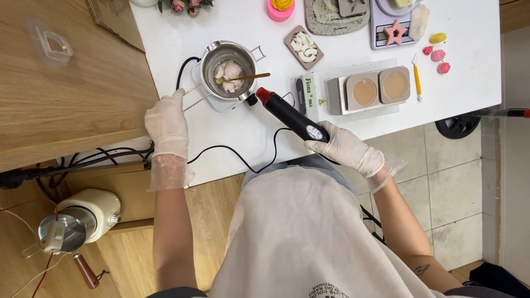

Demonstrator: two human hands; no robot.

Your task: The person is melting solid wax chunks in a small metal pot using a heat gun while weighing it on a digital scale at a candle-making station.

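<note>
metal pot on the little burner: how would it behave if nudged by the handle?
The metal pot probably tips or slides easily: it looks wider than the burner beneath it. The loose spoon could shift. The left hand at the wire handle likely steadies it.
</note>
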